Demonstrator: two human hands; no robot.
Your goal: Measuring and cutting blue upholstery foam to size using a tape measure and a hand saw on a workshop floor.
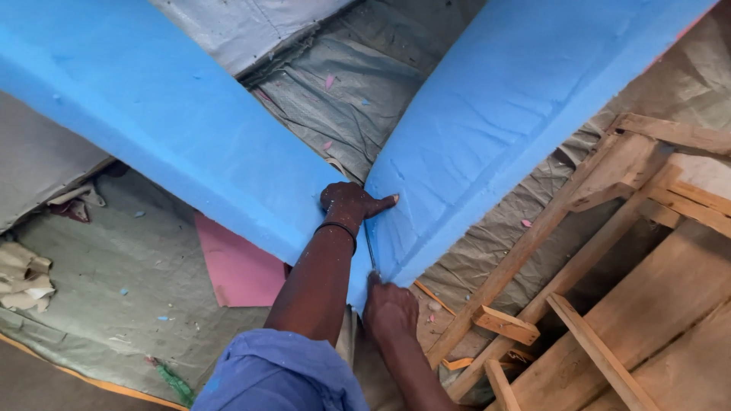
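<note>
A: Where is the blue foam slab [228, 144], and what is happening to it?

B: It fills the top of the view and is split into a wide V. One arm of it runs up and away on the left hand's side, the other [495, 114] on the right hand's side. The two arms meet at a point just in front of the person, and both hands are at that point.

A: What is the left hand [350, 204] doing?

B: It sits on top of the slab right at the split, fingers curled against the foam and the thumb stretched across onto the other arm of the slab. A dark band circles the wrist. The grip presses on the foam; I cannot tell whether it truly clutches it.

A: And the right hand [390, 308]?

B: It is just below the slab's meeting point, clenched around the handle of a thin blade [371, 251] that stands up into the cut between the two arms.

A: What lies around the slab?

B: Under it, a grey-green tarp [137, 297] covers the floor, with a pink sheet [240, 270] poking out from beneath the slab near the left forearm. Crumpled paper scraps [23, 278] lie at the tarp's far left edge. Beyond the slab's right arm stands a bare wooden frame [609, 228]
</note>
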